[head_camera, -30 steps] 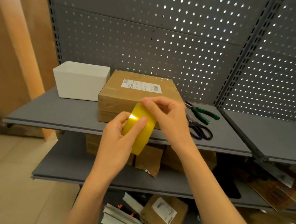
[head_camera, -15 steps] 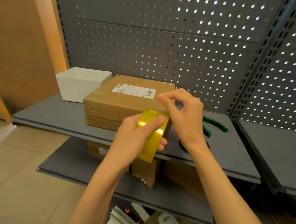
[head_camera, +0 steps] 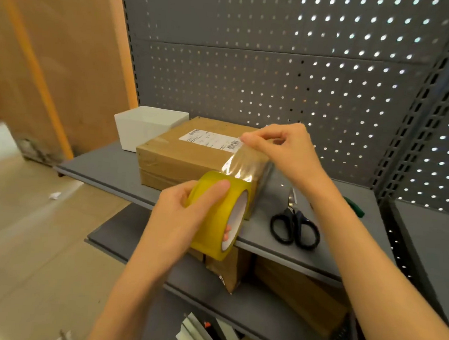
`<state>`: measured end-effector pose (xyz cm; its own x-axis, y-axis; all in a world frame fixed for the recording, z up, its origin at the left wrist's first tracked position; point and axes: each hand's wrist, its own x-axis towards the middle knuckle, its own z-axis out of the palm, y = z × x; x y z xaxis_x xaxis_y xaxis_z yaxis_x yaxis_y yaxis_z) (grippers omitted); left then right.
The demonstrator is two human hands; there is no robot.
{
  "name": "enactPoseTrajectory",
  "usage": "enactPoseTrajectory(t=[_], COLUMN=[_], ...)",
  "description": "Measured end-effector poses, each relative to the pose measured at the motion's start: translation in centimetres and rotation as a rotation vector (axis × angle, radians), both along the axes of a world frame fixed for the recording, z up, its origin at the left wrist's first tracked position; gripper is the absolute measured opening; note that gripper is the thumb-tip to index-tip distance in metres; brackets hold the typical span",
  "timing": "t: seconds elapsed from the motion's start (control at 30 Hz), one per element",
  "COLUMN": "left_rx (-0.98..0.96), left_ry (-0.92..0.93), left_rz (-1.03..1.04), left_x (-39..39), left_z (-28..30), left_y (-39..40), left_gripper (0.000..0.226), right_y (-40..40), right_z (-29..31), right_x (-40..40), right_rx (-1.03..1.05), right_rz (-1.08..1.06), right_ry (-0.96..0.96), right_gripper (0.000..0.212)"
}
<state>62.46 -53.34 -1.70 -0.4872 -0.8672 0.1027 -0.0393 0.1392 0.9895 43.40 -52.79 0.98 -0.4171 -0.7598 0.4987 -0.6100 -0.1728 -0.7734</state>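
From my station I see the left hand (head_camera: 186, 212) gripping the tape roll (head_camera: 214, 222): the fingers are curled over the yellow outside, and one fingertip shows inside the white core. The roll stands on its edge in the air, in front of the near right corner of the cardboard box (head_camera: 176, 161) and over the front edge of the shelf (head_camera: 106, 167).

The right hand (head_camera: 286, 147) is higher and further back, over the top of the box. Its thumb and forefinger are pressed together on the free end of the tape strip (head_camera: 241, 163). The clear strip runs from this pinch down to the roll, and it shines in the light. I cannot tell if the strip touches the box.

The box lies on the shelf with a white label (head_camera: 209, 139) on top. A white container (head_camera: 144, 129) stands just behind it on the left. The scissors (head_camera: 294, 225) lie on the shelf to the right of the box, under the right forearm, and a green handle (head_camera: 355, 208) shows beyond that arm.
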Motion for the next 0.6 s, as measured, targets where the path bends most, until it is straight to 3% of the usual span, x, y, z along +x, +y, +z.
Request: enactPoseTrajectory(t=[0.27, 0.43, 0.6], left_rx=[-0.204, -0.489, -0.652], left_ry=[-0.125, -0.269, -0.457], left_rz=[0.163, 0.095, -0.038], left_x=[0.1, -0.5, -2.4], left_z=[2.2, 5.8, 8.8], left_y=[-2.0, -4.0, -5.2], left_gripper=[0.039, 0.068, 0.052], right_y=[1.2, 2.9, 3.3], right_z=[-0.8, -1.7, -2.5], right_x=[-0.6, -0.7, -0.5], right_rx=[-0.072, -0.112, -0.173], right_rz=[-0.06, -0.191, -0.325], right_ry=[-0.021, -0.023, -0.005], right_gripper=[0.011, 0.019, 0.022])
